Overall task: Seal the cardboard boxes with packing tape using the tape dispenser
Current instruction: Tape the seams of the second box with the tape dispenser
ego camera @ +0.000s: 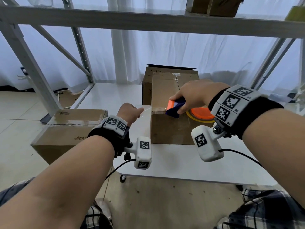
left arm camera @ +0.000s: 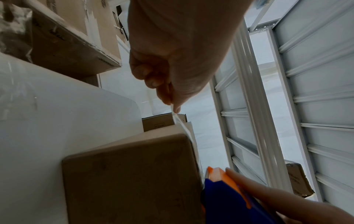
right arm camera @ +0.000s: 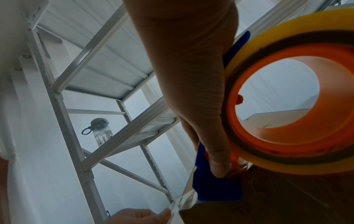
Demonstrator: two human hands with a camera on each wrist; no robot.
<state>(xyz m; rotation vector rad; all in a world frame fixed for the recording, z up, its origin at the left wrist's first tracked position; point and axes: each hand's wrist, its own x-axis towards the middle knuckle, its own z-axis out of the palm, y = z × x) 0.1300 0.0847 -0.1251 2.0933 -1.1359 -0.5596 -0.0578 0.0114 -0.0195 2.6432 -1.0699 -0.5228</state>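
Right hand (ego camera: 196, 95) clamped around blue-and-orange tape dispenser (ego camera: 175, 108) on cardboard box (ego camera: 170, 128) top's near edge, left hand (ego camera: 130, 113) fingers together pinching clear tape (ego camera: 146, 110) end past box's left edge, box on white table (ego camera: 173, 164)

A blue-and-orange plastic tape dispenser (ego camera: 173, 108) rested on the near top edge of a brown cardboard box (ego camera: 171, 129), clear packing tape (ego camera: 147, 109) stretched leftward off that edge.

My head camera looks down at my table (ego camera: 165, 169). My wrist cameras sit very close, looking up along my fingers. All three see the tape dispenser (ego camera: 173, 109) and box (ego camera: 170, 129).
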